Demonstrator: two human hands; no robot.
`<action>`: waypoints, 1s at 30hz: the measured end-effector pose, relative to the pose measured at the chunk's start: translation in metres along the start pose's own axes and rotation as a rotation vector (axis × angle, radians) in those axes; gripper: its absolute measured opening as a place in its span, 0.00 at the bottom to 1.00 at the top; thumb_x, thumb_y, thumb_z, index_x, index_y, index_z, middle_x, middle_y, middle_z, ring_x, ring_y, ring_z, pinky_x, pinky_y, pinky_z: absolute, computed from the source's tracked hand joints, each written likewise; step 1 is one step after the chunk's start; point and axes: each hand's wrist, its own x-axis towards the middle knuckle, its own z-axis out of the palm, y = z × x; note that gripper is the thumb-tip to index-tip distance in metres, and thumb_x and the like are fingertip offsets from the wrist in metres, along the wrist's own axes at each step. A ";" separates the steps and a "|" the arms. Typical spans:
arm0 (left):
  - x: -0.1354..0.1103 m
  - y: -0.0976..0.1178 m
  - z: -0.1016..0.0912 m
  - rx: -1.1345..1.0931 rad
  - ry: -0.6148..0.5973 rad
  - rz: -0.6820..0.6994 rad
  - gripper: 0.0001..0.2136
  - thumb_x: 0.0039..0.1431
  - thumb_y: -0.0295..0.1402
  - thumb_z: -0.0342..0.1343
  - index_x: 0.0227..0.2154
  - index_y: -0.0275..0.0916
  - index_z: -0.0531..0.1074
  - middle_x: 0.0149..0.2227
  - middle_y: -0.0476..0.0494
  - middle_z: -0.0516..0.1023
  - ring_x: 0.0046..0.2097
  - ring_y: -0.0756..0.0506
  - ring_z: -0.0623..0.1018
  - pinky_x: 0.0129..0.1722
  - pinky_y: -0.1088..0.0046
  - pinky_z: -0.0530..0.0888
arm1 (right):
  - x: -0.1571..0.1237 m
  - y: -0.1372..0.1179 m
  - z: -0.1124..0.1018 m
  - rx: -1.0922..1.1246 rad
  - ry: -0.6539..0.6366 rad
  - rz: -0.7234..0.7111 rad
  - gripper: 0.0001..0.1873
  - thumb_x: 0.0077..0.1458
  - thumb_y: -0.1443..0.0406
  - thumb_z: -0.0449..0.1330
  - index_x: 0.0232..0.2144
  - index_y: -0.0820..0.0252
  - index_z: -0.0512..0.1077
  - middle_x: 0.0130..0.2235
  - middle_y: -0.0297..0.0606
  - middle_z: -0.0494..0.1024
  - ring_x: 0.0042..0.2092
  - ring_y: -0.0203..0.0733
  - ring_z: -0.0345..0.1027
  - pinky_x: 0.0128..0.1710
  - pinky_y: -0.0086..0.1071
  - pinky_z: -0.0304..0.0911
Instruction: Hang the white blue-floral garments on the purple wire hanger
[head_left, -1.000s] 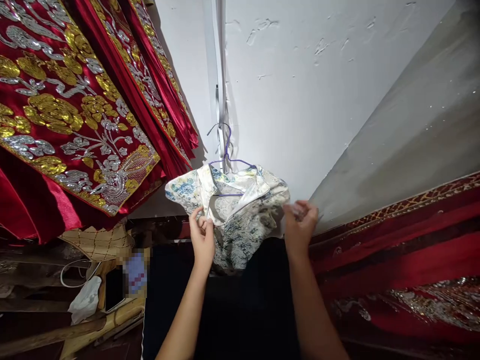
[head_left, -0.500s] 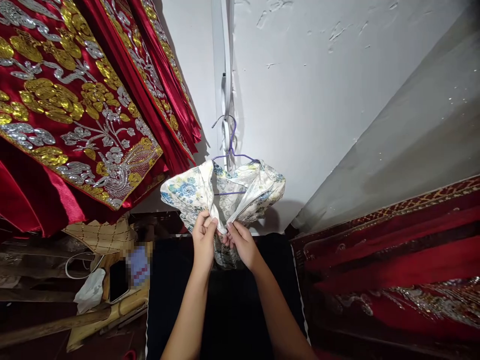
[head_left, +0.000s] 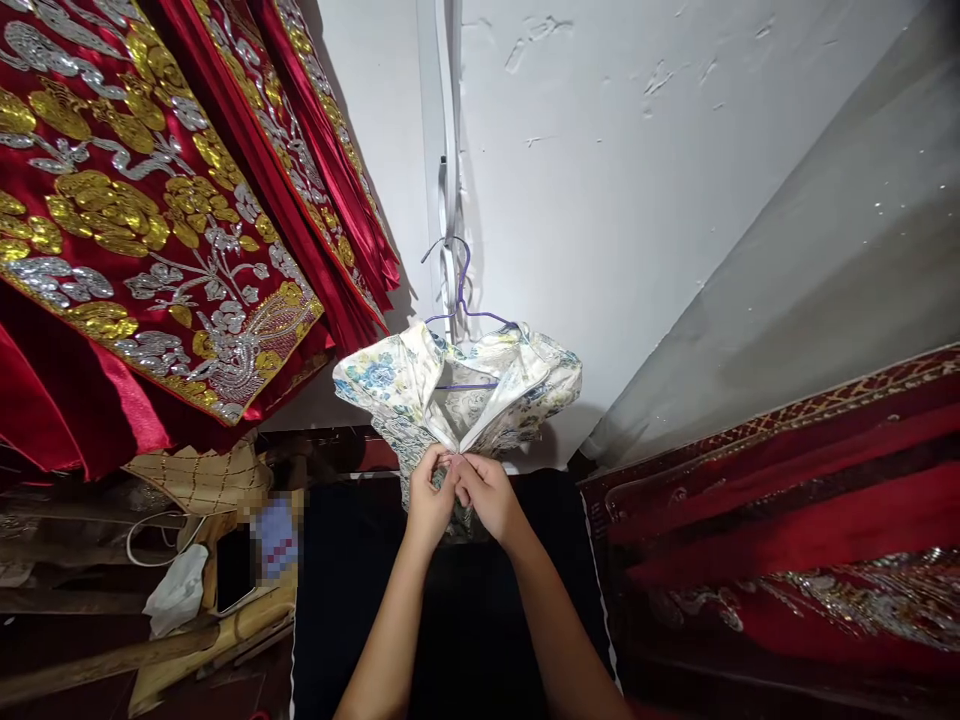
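Note:
A white floral dress or top (head_left: 375, 380) with blue and yellow flowers hangs from a purple wire hanger (head_left: 463, 290) in front of the white wall. Its neckline is open in a V, and the inside of the cloth shows. My left hand (head_left: 433, 495) pinches the left front edge at the bottom of the V. Right beside it, touching it, my right hand (head_left: 484, 490) pinches the other edge. The fingers of both hands are closed on the cloth, and they cover the spot where the two edges meet.
Red cloths with gold and silver sequin embroidery (head_left: 217, 250) hang at the upper left. At the lower left are a phone (head_left: 235, 570), crumpled white plastic (head_left: 176, 590) and a white cable (head_left: 142, 520). More red embroidered fabric (head_left: 810, 520) lies along the right.
My left hand has moved right and slightly down to meet my right hand. The two front edges are drawn together at the bottom of the V, and the garment has shifted slightly right.

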 end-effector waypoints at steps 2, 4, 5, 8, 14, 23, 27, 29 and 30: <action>-0.002 0.002 0.002 0.020 -0.009 -0.004 0.08 0.61 0.37 0.57 0.38 0.38 0.74 0.35 0.45 0.76 0.40 0.45 0.76 0.43 0.71 0.71 | 0.000 -0.005 -0.001 0.004 -0.021 0.024 0.20 0.60 0.52 0.54 0.24 0.58 0.69 0.15 0.29 0.66 0.18 0.33 0.54 0.20 0.29 0.50; -0.003 0.003 0.002 0.041 -0.013 0.005 0.10 0.62 0.38 0.57 0.40 0.38 0.74 0.37 0.44 0.77 0.40 0.45 0.76 0.43 0.71 0.71 | 0.004 -0.016 -0.004 0.025 -0.015 0.034 0.19 0.59 0.53 0.54 0.25 0.60 0.71 0.16 0.32 0.70 0.17 0.32 0.54 0.19 0.28 0.50; -0.003 0.002 0.001 0.062 -0.014 0.016 0.10 0.63 0.38 0.56 0.41 0.38 0.74 0.38 0.43 0.77 0.41 0.44 0.77 0.43 0.71 0.71 | 0.008 -0.026 -0.007 0.037 0.002 0.027 0.18 0.58 0.54 0.54 0.25 0.60 0.72 0.17 0.33 0.72 0.16 0.32 0.54 0.18 0.28 0.49; -0.003 -0.007 -0.001 0.181 -0.009 0.063 0.10 0.65 0.38 0.53 0.41 0.37 0.73 0.38 0.42 0.77 0.41 0.44 0.76 0.43 0.70 0.71 | 0.032 -0.069 -0.015 0.068 0.101 -0.023 0.14 0.55 0.58 0.56 0.26 0.62 0.72 0.19 0.35 0.75 0.17 0.31 0.55 0.17 0.26 0.48; 0.013 -0.019 -0.007 0.258 0.016 0.104 0.10 0.64 0.39 0.54 0.36 0.36 0.74 0.35 0.42 0.76 0.40 0.43 0.76 0.43 0.68 0.71 | 0.085 -0.156 -0.014 0.160 0.185 -0.121 0.10 0.52 0.62 0.58 0.23 0.63 0.70 0.16 0.36 0.72 0.15 0.28 0.52 0.14 0.24 0.41; 0.064 0.082 -0.010 0.239 0.045 0.449 0.19 0.68 0.37 0.52 0.60 0.43 0.65 0.44 0.40 0.78 0.46 0.44 0.77 0.50 0.63 0.73 | 0.053 -0.153 -0.009 -0.080 0.089 -0.246 0.11 0.56 0.64 0.54 0.23 0.61 0.70 0.16 0.34 0.72 0.18 0.30 0.55 0.18 0.24 0.50; 0.096 0.132 -0.010 0.437 -0.046 0.632 0.11 0.68 0.35 0.51 0.48 0.41 0.73 0.42 0.41 0.78 0.42 0.45 0.77 0.44 0.67 0.73 | 0.052 -0.152 -0.012 -0.127 0.081 -0.279 0.11 0.56 0.64 0.55 0.24 0.61 0.71 0.17 0.33 0.72 0.19 0.31 0.56 0.20 0.25 0.51; 0.105 0.141 -0.012 0.536 -0.078 0.686 0.07 0.68 0.34 0.52 0.40 0.39 0.74 0.37 0.43 0.77 0.38 0.46 0.75 0.40 0.69 0.72 | 0.055 -0.145 -0.015 -0.124 0.087 -0.274 0.11 0.57 0.63 0.55 0.25 0.61 0.71 0.17 0.33 0.72 0.19 0.32 0.56 0.20 0.26 0.51; 0.107 0.142 -0.013 0.573 -0.078 0.707 0.07 0.68 0.34 0.52 0.38 0.38 0.73 0.36 0.44 0.76 0.37 0.47 0.75 0.40 0.70 0.72 | 0.056 -0.140 -0.015 -0.130 0.092 -0.265 0.11 0.57 0.62 0.55 0.26 0.60 0.71 0.17 0.32 0.72 0.19 0.32 0.55 0.20 0.26 0.51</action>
